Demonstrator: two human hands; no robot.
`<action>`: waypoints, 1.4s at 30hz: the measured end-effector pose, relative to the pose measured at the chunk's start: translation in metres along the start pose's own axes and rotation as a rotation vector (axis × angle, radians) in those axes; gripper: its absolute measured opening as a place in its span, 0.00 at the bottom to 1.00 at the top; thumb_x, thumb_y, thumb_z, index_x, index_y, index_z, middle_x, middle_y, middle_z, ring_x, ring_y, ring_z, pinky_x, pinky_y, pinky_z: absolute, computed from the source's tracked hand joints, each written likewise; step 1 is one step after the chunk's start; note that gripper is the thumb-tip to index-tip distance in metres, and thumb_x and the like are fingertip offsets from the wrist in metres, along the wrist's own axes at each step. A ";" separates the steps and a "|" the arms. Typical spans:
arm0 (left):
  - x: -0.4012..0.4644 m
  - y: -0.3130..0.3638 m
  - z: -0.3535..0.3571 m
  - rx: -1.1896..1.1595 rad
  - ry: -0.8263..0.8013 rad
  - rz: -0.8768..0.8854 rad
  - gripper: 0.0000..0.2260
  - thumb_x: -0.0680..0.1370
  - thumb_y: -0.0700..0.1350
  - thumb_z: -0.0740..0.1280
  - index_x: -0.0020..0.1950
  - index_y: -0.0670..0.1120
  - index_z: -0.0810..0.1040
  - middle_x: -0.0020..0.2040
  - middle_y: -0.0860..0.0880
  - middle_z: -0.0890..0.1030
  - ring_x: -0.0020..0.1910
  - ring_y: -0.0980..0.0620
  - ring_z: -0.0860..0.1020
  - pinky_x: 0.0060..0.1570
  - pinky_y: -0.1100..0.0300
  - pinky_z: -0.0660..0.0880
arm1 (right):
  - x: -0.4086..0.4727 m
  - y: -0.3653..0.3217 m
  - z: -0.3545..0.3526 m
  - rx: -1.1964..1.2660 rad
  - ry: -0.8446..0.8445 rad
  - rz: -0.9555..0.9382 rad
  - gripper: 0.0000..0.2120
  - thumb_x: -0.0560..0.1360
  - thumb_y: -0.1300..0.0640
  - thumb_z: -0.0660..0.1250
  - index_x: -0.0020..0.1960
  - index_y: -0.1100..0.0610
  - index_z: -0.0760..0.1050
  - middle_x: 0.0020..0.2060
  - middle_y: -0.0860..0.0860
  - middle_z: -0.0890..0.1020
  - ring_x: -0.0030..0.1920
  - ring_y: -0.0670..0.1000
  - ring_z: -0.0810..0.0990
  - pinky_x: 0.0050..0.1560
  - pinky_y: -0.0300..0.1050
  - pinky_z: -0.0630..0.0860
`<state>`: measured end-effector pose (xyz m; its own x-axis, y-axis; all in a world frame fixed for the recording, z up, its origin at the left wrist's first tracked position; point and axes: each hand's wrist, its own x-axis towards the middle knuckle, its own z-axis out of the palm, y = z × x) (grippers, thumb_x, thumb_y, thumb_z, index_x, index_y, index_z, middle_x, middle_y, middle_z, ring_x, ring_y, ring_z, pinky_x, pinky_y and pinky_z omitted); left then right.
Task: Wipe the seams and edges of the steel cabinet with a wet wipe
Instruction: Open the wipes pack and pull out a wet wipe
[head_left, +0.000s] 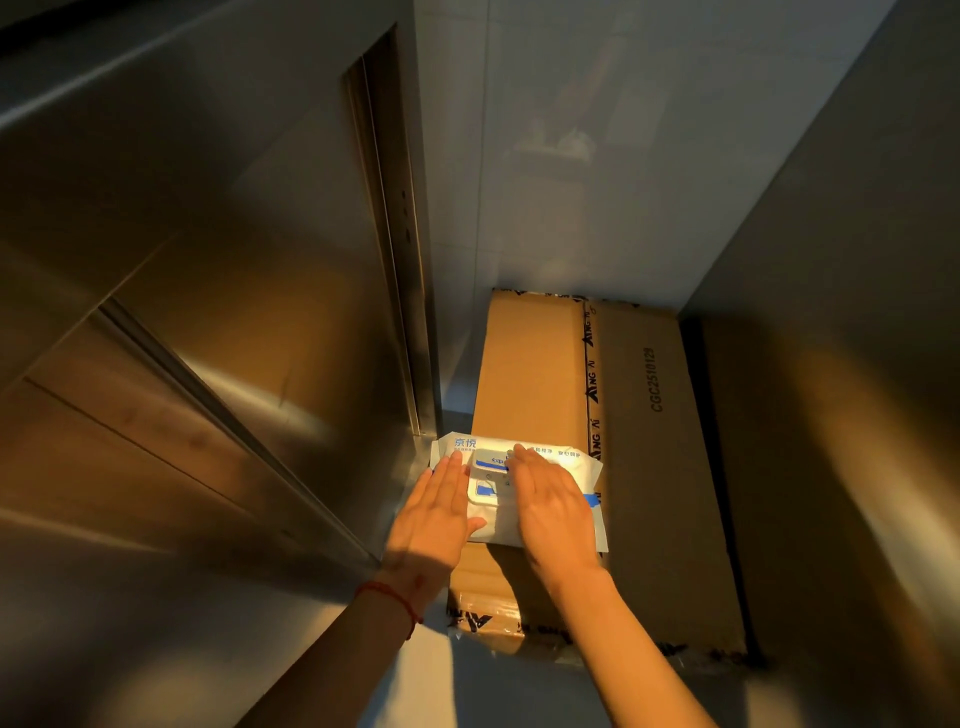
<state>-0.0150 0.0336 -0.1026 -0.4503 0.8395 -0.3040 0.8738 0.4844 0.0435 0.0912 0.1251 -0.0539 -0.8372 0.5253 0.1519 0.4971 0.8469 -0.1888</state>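
1. The steel cabinet (208, 312) is seen left of a cardboard box (649, 441).
2. A wet wipe pack (519, 499), lid closed, lies at the box's near-left corner.
3. It is pressed by the flat left hand (434, 514) and right hand (550, 504).

There is a single view, from a wide-angle camera worn on the person's head, looking forward and steeply down. It sits close above the two forearms, which enter from about 6 o'clock and reach toward the frame's centre, where the left hand (436, 512) and right hand (550, 506) lie on a wet wipe pack (519, 488). The steel cabinet (218, 322) fills the side from 7 to 11 o'clock, very near the lens and bowed by the wide angle. A cardboard box (649, 441) runs from centre toward 4 o'clock, and a pale wall (571, 156) rises at 12 o'clock.
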 end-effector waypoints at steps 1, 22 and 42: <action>0.000 0.000 0.000 0.000 -0.007 0.001 0.31 0.82 0.56 0.49 0.75 0.41 0.38 0.77 0.43 0.41 0.76 0.48 0.41 0.71 0.56 0.37 | 0.000 0.001 0.000 -0.022 0.007 -0.019 0.36 0.40 0.54 0.86 0.46 0.64 0.82 0.45 0.58 0.84 0.43 0.55 0.85 0.41 0.48 0.81; -0.003 0.000 0.000 0.011 0.025 0.017 0.29 0.83 0.54 0.48 0.74 0.42 0.35 0.76 0.42 0.39 0.75 0.47 0.40 0.70 0.57 0.34 | -0.029 -0.012 0.026 -0.076 0.203 -0.109 0.34 0.53 0.59 0.83 0.58 0.60 0.79 0.58 0.57 0.79 0.59 0.56 0.78 0.58 0.50 0.70; -0.003 0.000 0.001 0.000 0.037 0.007 0.31 0.82 0.56 0.49 0.75 0.41 0.37 0.77 0.43 0.41 0.76 0.49 0.41 0.71 0.57 0.36 | -0.019 -0.010 0.028 -0.103 0.140 0.008 0.37 0.63 0.57 0.78 0.69 0.60 0.68 0.69 0.57 0.69 0.69 0.58 0.65 0.70 0.57 0.57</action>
<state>-0.0135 0.0307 -0.1026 -0.4509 0.8511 -0.2687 0.8767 0.4789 0.0456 0.0960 0.1046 -0.0820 -0.7965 0.5327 0.2860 0.5307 0.8426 -0.0916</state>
